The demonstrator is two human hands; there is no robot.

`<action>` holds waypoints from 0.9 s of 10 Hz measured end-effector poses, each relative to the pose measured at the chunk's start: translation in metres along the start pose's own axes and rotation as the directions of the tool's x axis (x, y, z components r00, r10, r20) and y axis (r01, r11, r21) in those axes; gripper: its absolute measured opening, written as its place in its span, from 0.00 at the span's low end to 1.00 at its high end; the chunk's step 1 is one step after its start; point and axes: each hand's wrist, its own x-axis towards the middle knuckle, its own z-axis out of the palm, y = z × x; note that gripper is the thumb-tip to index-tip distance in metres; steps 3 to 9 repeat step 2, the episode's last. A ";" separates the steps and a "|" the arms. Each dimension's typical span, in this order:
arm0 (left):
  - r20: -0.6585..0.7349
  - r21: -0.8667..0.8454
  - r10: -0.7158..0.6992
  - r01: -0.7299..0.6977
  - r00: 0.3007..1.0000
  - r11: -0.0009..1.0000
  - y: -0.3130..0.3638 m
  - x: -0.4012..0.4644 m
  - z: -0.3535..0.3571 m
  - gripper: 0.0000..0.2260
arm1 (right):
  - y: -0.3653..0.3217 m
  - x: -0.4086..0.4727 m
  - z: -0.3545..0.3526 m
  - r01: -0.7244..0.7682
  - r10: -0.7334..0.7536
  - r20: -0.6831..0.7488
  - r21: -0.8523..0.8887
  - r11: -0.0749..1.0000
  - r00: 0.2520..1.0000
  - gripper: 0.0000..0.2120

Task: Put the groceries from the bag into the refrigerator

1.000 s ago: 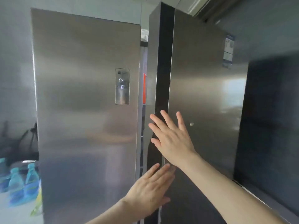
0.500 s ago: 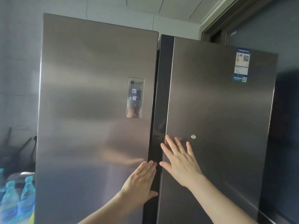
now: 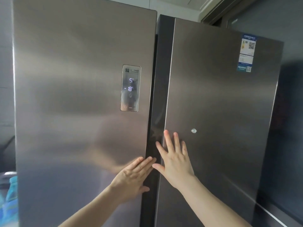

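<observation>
Compared with half a second back: right door (image 3: 221, 112) of the refrigerator (image 3: 82, 104) swung in nearer its closed line, though its leading edge still stands out ahead of the left door (image 3: 78, 79), the dark side band (image 3: 161, 95) showing between them. Left hand (image 3: 132, 177) shifted little, flat against the left door's inner edge, fingers straight and together, grasping nothing. Right hand (image 3: 176, 163) spread flat on the right door beside its edge, fingers splayed, grip released, just below and left of a small round knob (image 3: 193, 130). Display panel (image 3: 130, 88) on the left door now larger in view, reading 5 and -18. No groceries or bag clearly in view; refrigerator interior hidden behind the doors.

Brushed steel door faces, streaked with soft reflections. Label sticker (image 3: 247, 53) high on the right door. Pale tiled wall (image 3: 6, 79) at left, blue bottles (image 3: 9, 199) low in the corner, dark panel (image 3: 291, 128) at right, white ceiling (image 3: 180, 5) above.
</observation>
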 end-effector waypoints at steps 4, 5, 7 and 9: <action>-0.036 -0.013 -0.034 0.033 0.999 0.999 0.009 -0.003 -0.028 0.34 | 0.005 -0.008 -0.041 0.044 -0.055 0.085 0.126 0.991 0.995 0.35; -0.036 -0.013 -0.034 0.033 0.999 0.999 0.009 -0.003 -0.028 0.34 | 0.005 -0.008 -0.041 0.044 -0.055 0.085 0.126 0.991 0.995 0.35; -0.036 -0.013 -0.034 0.033 0.999 0.999 0.009 -0.003 -0.028 0.34 | 0.005 -0.008 -0.041 0.044 -0.055 0.085 0.126 0.991 0.995 0.35; -0.036 -0.013 -0.034 0.033 0.999 0.999 0.009 -0.003 -0.028 0.34 | 0.005 -0.008 -0.041 0.044 -0.055 0.085 0.126 0.991 0.995 0.35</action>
